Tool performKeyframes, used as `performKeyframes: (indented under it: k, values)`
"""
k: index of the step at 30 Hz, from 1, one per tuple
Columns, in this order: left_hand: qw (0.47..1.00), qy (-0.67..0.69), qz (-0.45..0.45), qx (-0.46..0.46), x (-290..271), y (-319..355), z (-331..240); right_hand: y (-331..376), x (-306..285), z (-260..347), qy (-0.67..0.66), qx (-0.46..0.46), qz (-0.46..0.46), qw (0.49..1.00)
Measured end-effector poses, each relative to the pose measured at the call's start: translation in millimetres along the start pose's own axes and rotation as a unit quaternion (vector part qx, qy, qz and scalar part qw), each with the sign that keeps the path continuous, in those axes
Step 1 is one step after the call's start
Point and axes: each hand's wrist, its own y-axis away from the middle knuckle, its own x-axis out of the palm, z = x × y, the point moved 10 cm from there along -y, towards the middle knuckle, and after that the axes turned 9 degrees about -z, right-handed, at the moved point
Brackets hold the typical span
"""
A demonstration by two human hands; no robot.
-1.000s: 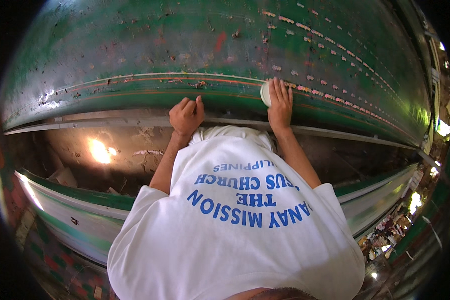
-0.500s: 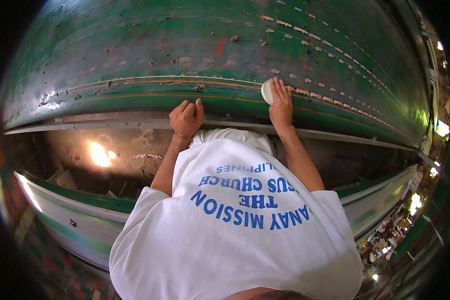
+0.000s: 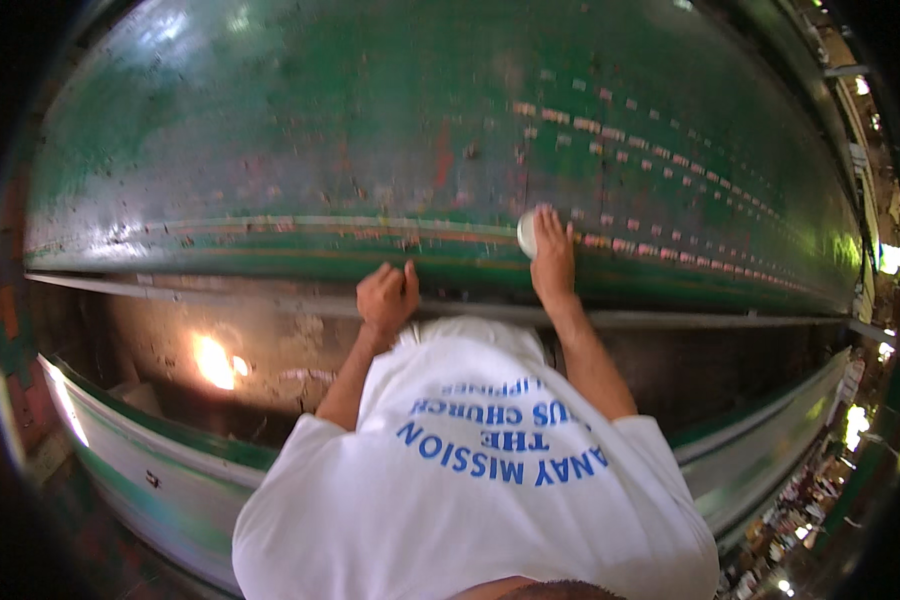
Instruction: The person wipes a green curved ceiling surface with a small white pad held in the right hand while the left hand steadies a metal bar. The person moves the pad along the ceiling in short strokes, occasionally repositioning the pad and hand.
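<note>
Lower in view than before, the right hand held a white disc against the green surface beneath; leftward, the left hand curled tightly.

The long green table had a glossy, paint-like surface, smooth under the glare but speckled with rough, crusty flecks. The rail along its edge looked like bare metal — dull grey. The lower pale panel shone smoothly, the white disc looked matt, and the white shirt was soft, matt cloth — lightly creased.
</note>
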Motion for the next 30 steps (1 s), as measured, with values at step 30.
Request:
performKeyframes:
  k: [30]
  values:
    - [0.999,-0.024,-0.042,0.011,-2,13,-1,47,16,-8,-0.028,0.029,0.041,0.998]
